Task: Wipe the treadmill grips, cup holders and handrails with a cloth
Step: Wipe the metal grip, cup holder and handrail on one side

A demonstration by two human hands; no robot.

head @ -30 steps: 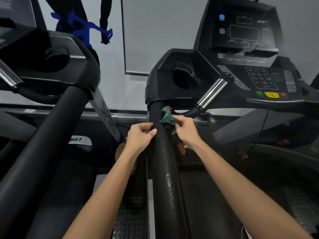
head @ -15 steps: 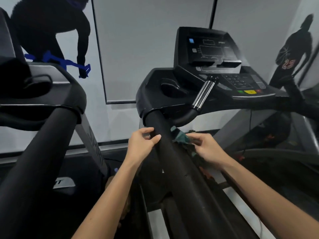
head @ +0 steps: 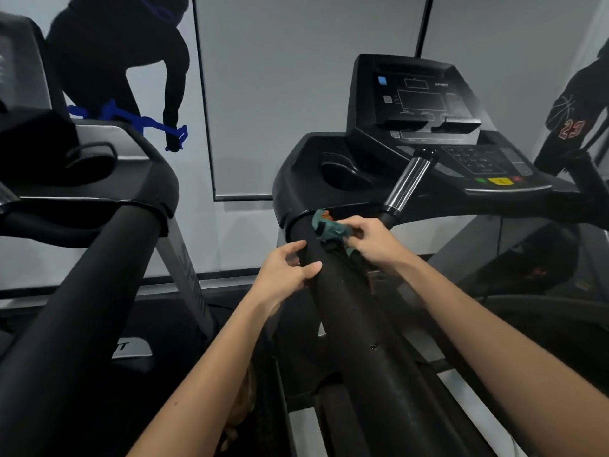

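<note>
A thick black foam handrail (head: pixel 359 324) runs from the bottom centre up to the treadmill console. My right hand (head: pixel 372 240) pinches a teal and orange cloth (head: pixel 329 227) against the rail's top end, where it meets the console housing. My left hand (head: pixel 283 275) grips the rail's left side just below, thumb across the top and fingers curled on the foam. A chrome pulse grip (head: pixel 407 181) slants up beside the cloth. A dark cup holder (head: pixel 342 171) sits in the console's left wing.
The console (head: pixel 425 107) with keypad and yellow button stands behind. A second treadmill's handrail (head: pixel 82 311) and console (head: pixel 99 166) fill the left side. A white wall with dark athlete silhouettes lies behind. The treadmill deck is below right.
The view has shifted left and closer. My right hand has carried the cloth up from the rail's right side to its top end. My left hand keeps its grip on the rail.
</note>
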